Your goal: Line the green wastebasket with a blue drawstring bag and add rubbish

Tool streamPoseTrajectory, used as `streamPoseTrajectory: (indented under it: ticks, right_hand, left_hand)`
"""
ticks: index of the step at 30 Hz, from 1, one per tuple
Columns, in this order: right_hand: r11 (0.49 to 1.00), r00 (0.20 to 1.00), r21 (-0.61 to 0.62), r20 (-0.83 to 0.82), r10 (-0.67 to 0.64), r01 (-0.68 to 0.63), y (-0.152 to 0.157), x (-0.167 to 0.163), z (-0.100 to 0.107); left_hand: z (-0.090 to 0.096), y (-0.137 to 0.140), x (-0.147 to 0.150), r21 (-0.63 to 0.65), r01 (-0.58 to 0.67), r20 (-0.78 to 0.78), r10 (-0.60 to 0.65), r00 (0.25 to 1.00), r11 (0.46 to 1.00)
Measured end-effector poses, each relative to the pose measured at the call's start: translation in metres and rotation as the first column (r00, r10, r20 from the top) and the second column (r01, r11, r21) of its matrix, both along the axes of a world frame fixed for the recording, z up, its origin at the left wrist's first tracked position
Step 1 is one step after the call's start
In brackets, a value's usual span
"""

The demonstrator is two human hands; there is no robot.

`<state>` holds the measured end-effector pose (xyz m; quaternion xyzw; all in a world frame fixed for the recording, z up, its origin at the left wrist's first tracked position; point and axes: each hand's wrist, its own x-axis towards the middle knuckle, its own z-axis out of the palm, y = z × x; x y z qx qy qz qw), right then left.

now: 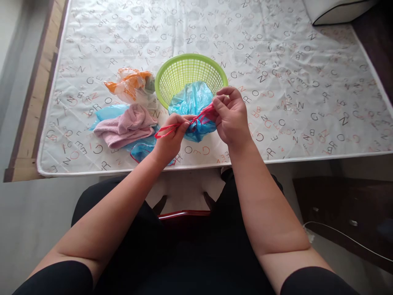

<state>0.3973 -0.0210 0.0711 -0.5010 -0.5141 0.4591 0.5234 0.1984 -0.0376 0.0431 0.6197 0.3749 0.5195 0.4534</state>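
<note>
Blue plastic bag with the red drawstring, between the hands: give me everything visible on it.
The crinkled translucent blue plastic bag is bunched and gathered shut at its mouth by a thin red drawstring. It leans on the front rim of the lime-green plastic mesh basket and partly hangs out over the letter-printed white quilted mat. The left hand pinches one drawstring loop and the right hand the other end. Contents hidden.

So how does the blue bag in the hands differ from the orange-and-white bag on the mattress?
The blue bag hangs over the green basket rim, its red drawstring pulled by the left hand and right hand; the orange-and-white bag lies untouched. One is plain blue, the other printed. Both are crumpled plastic.
</note>
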Motion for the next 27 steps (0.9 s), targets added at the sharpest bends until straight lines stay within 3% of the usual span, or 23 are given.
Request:
streamPoseTrajectory:
  ticks: [9, 16, 22, 27]
  right_hand:
    - [0.992, 0.985, 0.041, 0.118, -0.123, 0.119, 0.008, 0.003, -0.004]
    - [0.952, 0.955, 0.08, 0.0, -0.297, 0.297, 0.017, 0.025, -0.02]
    - [0.961, 0.964, 0.089, 0.011, -0.264, 0.262, 0.029, 0.045, -0.037]
    - [0.967, 0.965, -0.013, -0.06, -0.255, 0.255, 0.028, 0.039, -0.033]
  left_hand:
    - [-0.004, 0.004, -0.003, 0.075, -0.067, -0.083, 0.073, 0.994, 0.995]
    - [-0.011, 0.013, -0.016, 0.119, -0.139, -0.166, 0.158, 0.973, 0.983]
    - [-0.014, 0.027, -0.031, 0.085, -0.134, -0.202, 0.149, 0.968, 0.987]
    - [-0.013, 0.034, -0.039, 0.068, -0.161, -0.177, 0.17, 0.969, 0.985]
